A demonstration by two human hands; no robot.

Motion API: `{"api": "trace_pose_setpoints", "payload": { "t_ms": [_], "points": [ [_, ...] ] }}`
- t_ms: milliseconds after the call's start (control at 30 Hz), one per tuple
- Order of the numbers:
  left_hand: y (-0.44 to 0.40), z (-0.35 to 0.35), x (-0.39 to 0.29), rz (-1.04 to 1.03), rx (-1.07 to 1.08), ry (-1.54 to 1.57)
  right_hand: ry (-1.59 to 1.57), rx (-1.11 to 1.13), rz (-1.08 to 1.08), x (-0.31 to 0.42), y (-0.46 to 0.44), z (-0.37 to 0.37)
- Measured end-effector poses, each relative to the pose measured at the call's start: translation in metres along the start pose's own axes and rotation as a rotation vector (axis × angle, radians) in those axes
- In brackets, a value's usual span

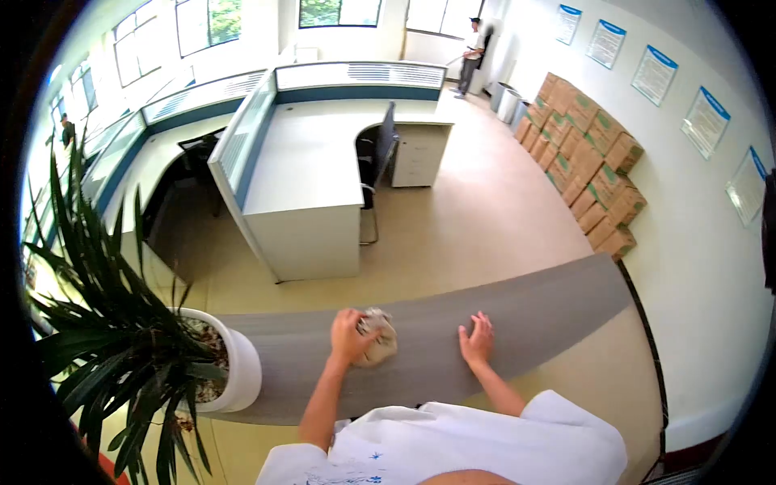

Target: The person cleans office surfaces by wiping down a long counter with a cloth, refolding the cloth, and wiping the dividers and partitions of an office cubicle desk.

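Our left hand [347, 338] grips the crumpled cloth [381, 346] on the grey tabletop [550, 303], whose long axis runs sideways before us, while our right hand [477, 343], empty and loosely curled, is apart to the cloth's right.

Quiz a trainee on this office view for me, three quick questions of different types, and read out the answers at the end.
1. Which hand grips the beige cloth? A: left. B: right.
2. True or false: in this view, the white plant pot is to the right of the beige cloth.
3. What is stacked along the wall on the right?

Key:
1. A, the left hand.
2. False; it is to the left.
3. Cardboard boxes.
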State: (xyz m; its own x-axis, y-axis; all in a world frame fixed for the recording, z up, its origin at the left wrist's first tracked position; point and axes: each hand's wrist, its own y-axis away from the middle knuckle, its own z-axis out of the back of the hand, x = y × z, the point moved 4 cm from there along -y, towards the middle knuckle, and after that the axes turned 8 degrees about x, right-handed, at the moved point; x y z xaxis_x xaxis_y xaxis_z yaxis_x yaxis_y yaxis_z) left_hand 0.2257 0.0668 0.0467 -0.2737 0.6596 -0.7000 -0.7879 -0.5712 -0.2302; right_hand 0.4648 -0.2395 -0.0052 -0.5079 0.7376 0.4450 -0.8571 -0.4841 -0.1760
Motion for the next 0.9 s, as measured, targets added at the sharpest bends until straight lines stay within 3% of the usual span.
{"api": "trace_pose_setpoints", "payload": {
  "t_ms": [100,233,333,433,533,633,900],
  "points": [
    [-0.039,-0.006,0.004,0.066,-0.071,-0.027,-0.004,0.013,-0.008,0.0,-0.001,-0.001],
    [-0.039,-0.008,-0.001,0.056,0.055,-0.051,0.007,0.0,0.019,-0.003,0.001,0.001],
    [0.001,-0.009,-0.016,-0.057,0.301,-0.092,-0.01,-0.025,0.04,-0.003,0.003,-0.002],
    [0.057,0.002,-0.04,-0.155,0.387,-0.076,-0.018,-0.026,0.041,0.0,-0.002,-0.003],
    [0.093,0.017,-0.059,-0.064,0.456,-0.124,-0.013,-0.015,0.031,0.003,-0.001,-0.002],
    [0.106,0.023,-0.069,-0.173,0.371,-0.195,0.041,-0.015,0.038,0.007,0.0,0.001],
    [0.093,-0.003,-0.048,-0.141,0.39,-0.1,0.067,-0.032,0.052,0.005,0.005,-0.002]
  ]
}}
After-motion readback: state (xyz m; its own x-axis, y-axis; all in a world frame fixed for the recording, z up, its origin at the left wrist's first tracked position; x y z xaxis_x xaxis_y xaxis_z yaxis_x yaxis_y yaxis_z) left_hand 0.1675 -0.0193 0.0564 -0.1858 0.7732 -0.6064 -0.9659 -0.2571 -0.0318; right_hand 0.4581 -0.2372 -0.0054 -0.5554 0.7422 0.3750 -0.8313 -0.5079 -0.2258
